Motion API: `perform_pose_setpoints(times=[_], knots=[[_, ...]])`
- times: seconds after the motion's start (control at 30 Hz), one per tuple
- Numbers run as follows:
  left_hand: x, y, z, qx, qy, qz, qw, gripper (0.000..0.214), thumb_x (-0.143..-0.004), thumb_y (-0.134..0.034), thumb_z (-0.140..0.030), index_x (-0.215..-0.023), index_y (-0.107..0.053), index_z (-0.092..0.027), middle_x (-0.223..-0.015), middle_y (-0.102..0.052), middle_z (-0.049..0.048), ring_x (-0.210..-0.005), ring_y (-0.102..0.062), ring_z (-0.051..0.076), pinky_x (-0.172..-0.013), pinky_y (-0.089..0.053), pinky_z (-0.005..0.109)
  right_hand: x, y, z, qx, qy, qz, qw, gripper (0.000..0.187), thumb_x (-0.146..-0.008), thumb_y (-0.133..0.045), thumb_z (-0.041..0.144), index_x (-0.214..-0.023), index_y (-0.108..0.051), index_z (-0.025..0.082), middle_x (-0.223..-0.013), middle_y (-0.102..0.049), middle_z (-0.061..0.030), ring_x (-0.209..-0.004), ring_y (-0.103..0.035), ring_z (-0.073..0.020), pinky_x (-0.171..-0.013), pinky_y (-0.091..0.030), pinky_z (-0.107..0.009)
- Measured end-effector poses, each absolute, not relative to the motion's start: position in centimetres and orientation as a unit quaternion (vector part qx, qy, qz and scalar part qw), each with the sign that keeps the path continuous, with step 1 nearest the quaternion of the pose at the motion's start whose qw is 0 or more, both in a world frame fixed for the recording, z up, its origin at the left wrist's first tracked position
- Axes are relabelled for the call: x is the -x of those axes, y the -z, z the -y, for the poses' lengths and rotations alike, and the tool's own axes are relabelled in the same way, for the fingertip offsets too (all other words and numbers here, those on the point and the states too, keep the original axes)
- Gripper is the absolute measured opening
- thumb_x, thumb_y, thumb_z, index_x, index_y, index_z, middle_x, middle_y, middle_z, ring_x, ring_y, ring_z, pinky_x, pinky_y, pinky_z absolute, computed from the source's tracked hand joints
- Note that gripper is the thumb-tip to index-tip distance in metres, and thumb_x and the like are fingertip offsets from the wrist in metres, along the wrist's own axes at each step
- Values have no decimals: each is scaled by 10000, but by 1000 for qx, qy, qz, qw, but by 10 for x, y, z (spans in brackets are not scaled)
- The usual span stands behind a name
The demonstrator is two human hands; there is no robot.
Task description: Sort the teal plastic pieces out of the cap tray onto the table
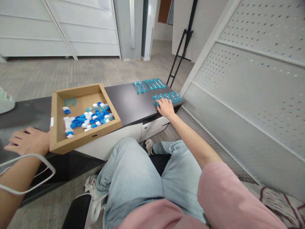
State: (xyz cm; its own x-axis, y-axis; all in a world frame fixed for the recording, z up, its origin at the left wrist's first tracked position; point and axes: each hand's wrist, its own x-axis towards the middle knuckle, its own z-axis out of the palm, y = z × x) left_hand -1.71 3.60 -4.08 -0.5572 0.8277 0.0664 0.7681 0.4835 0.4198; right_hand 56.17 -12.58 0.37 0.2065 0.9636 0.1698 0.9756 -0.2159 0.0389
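Note:
My right hand [165, 107] reaches out to the far right of the dark table [130, 103] and rests on the near row of clear blue tubes [171, 96], its fingers curled over the leftmost ones. A second row of blue tubes [149, 85] lies farther back. My left hand [27, 140] lies flat on the table's left part, fingers stretched out, just beside the cardboard tray [57, 127]. Inside the tray lie several blue and white caps [89, 118] and one clear tube [71, 102].
A white perforated panel [250, 95] slopes along the right side. A black stand [182, 52] rises behind the table. White drawers [153, 125] sit under the tabletop, my knees in jeans [143, 178] in front. A white cable [28, 173] loops over my left forearm.

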Motion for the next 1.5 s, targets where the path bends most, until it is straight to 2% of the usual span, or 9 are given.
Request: perform_pose_setpoints(times=[0.23, 0.3, 0.47, 0.63, 0.8, 1.03, 1.27, 1.4, 1.5], knots=[[21, 54, -43, -474, -195, -857, 51, 1093, -915, -328, -662, -1871, -455, -149, -1963, -352, 330, -1827, -311, 547, -1376, -252, 922, -559, -9, 131, 769, 86, 631, 48, 528, -1182, -573, 261, -1677, -711, 142, -1698, -711, -214, -1572, -536, -431, -1291, -393, -539], [19, 52, -39, -484, -199, -851, 42, 1071, -964, -292, -691, -1856, -469, -125, -1953, -370, 335, -1827, -322, 535, -1416, -232, 868, -553, -12, 131, 763, 92, 637, 58, 533, -1185, -584, 292, -1682, -703, 141, -1701, -701, -221, -1566, -532, -439, -1289, -388, -551], [9, 34, -26, -515, -159, -842, 37, 1008, -1066, -282, -638, -1731, -520, 81, -1869, -414, 432, -1796, -362, 525, -1477, -218, 714, -517, -27, 117, 720, 106, 680, 90, 502, -1184, -618, 373, -1630, -725, 167, -1625, -728, -223, -1497, -549, -450, -1245, -390, -570], [0, 16, -10, -545, -140, -826, 34, 796, -1135, -413, -502, -1667, -542, 76, -1826, -449, 438, -1719, -424, 503, -1406, -299, 709, -447, -46, 87, 639, 83, 749, 150, 435, -1196, -613, 394, -1569, -748, 215, -1538, -767, -188, -1426, -608, -419, -1192, -389, -539], [-9, 8, -1, -546, -154, -823, 30, 743, -1142, -494, -468, -1644, -555, 78, -1801, -497, 432, -1725, -432, 489, -1403, -330, 682, -361, -53, 45, 548, 31, 821, 160, 387, -1212, -578, 395, -1508, -762, 228, -1468, -803, -175, -1343, -695, -380, -1161, -403, -512], [-13, 10, -2, -544, -169, -821, 26, 772, -1128, -509, -493, -1733, -580, -19, -1833, -542, 349, -1779, -425, 472, -1449, -338, 649, -296, -47, -39, 520, 28, 853, 42, 473, -1131, -623, 382, -1535, -775, 189, -1534, -807, -237, -1429, -724, -448, -1197, -471, -582], [-13, 17, -7, -543, -159, -824, 32, 838, -1135, -488, -526, -1805, -524, -23, -1891, -510, 289, -1816, -384, 444, -1493, -305, 598, -308, -24, -79, 504, 4, 862, -51, 517, -1092, -642, 409, -1539, -799, 204, -1507, -849, -188, -1367, -807, -402, -1125, -607, -515], [-12, 18, -8, -543, -159, -824, 35, 834, -1139, -483, -523, -1814, -518, -34, -1897, -500, 289, -1828, -364, 446, -1498, -289, 605, -309, -16, -78, 496, 14, 868, -28, 452, -1100, -575, 328, -1448, -845, 230, -1485, -857, -175, -1271, -833, -399, -1069, -630, -521], [-10, 20, -9, -547, -181, -816, 51, 847, -1136, -507, -526, -1806, -519, -7, -1891, -488, 321, -1831, -343, 462, -1501, -255, 606, -309, -12, -80, 505, 3, 862, 36, 377, -1081, -590, 303, -1323, -874, 252, -1402, -868, -189, -1207, -833, -390, -1012, -633, -514]])
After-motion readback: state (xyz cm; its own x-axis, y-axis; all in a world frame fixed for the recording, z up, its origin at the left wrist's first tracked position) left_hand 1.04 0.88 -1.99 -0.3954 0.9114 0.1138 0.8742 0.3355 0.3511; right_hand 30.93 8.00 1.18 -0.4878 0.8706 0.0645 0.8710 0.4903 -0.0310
